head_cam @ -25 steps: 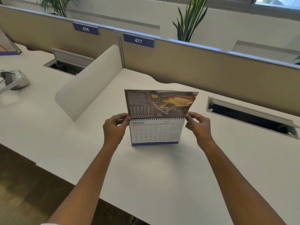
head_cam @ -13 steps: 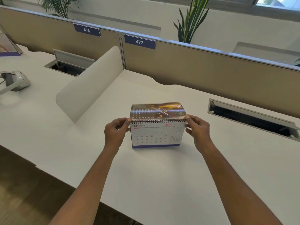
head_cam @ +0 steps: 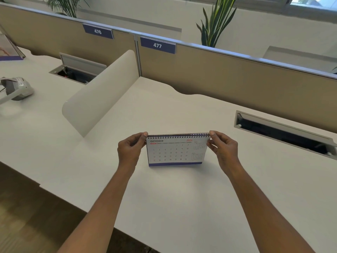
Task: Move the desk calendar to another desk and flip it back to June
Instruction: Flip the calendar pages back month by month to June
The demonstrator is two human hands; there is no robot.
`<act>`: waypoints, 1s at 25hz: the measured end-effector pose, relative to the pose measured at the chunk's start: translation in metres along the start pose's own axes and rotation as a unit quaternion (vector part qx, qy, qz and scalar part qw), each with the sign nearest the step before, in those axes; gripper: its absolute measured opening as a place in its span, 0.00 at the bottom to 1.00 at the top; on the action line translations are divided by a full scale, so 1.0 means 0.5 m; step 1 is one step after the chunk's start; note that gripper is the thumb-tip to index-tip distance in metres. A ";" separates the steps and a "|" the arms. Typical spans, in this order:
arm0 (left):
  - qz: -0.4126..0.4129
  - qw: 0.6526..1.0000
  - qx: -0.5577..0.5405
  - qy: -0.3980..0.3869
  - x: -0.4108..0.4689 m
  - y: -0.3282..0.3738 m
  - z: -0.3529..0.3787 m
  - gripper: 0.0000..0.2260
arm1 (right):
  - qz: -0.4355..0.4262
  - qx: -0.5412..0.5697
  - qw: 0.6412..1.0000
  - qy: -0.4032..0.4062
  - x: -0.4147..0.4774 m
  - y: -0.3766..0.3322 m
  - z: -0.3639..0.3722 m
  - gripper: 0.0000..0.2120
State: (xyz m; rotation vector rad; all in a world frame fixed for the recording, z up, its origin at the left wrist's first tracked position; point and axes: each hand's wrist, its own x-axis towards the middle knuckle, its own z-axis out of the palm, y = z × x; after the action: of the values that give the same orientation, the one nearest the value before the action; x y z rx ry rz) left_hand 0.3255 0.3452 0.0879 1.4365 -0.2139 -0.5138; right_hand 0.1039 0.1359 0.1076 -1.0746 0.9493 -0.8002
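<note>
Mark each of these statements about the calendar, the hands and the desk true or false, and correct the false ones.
1. The desk calendar shows June. False: its facing page reads October.
2. Both hands hold the calendar at its top corners, the left hand on one and the right hand on the other. True.
3. The calendar is lifted clear of the desk. False: its base rests on the desk.
4. The sign on the partition behind reads 477. True.
5. The cable hatch on the right is shut. False: it is open.
</note>
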 end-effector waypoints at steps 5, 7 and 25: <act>-0.002 1.000 0.012 0.012 0.000 -0.002 0.006 0.13 | 0.004 0.008 1.000 0.000 -0.003 -0.001 0.002 0.10; -0.008 0.999 0.014 0.029 0.004 -0.005 0.012 0.14 | 0.010 0.012 1.000 0.008 0.000 -0.002 0.006 0.08; -0.088 0.980 0.153 0.088 -0.055 -0.111 -0.029 0.05 | 0.080 -0.205 0.971 0.097 -0.009 0.140 -0.063 0.02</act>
State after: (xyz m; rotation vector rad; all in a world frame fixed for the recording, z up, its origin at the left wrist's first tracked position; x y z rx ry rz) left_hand 0.2963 0.3681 0.0361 1.8038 -0.0229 -0.5080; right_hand 0.0789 0.1489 0.0363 -1.2691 1.3920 -0.5955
